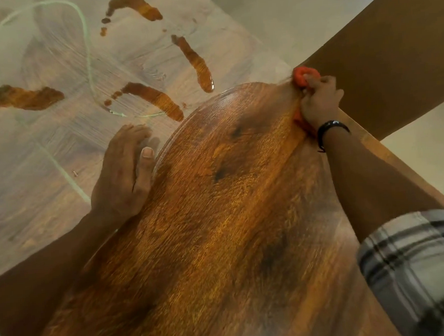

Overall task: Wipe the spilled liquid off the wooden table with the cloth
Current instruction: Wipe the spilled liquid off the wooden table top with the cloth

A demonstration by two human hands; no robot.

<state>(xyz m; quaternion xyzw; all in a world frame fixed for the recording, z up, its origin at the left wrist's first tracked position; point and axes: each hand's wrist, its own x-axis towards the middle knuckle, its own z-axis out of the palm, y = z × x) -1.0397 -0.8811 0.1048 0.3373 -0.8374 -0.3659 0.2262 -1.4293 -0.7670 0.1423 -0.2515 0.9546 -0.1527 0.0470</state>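
Head view, right hand (319, 102) gripping orange cloth (304, 75), left hand (123, 173) flat on wooden table (219, 220)

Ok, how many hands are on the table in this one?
2. The left hand lies flat on the wooden table near the middle; the right hand grips the orange cloth at the table's right edge.

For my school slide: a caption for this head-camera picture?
Right hand grips an orange cloth on the wet wooden table; left hand rests flat.
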